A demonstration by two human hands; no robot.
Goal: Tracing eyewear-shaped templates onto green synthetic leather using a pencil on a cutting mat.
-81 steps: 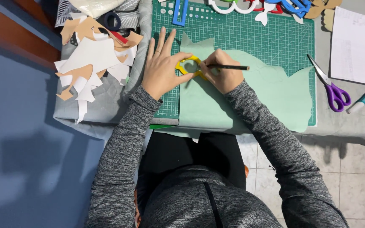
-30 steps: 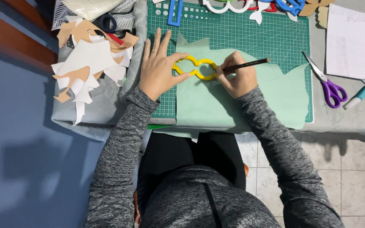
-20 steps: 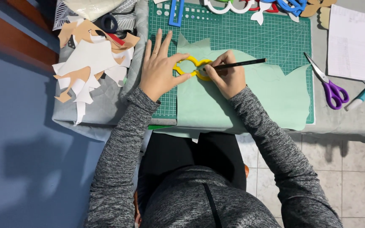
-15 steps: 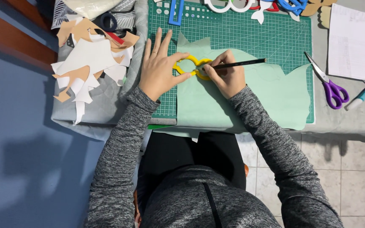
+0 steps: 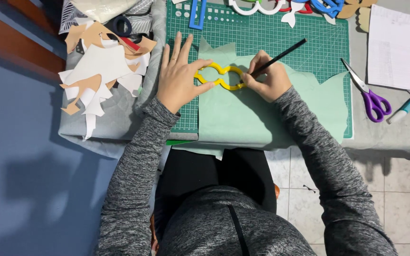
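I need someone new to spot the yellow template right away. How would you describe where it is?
Start at the green cutting mat, then the pale green sheet lying on its near part. At that sheet's upper left lies the yellow template, pinned by the left hand while the right hand holds a black pencil at its edge. It is the only yellow, wavy open outline; other templates lie along the mat's far edge.

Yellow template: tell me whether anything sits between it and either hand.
Nothing does. The left hand presses directly on the yellow template, and the right hand holds a black pencil against its edge on the green sheet.
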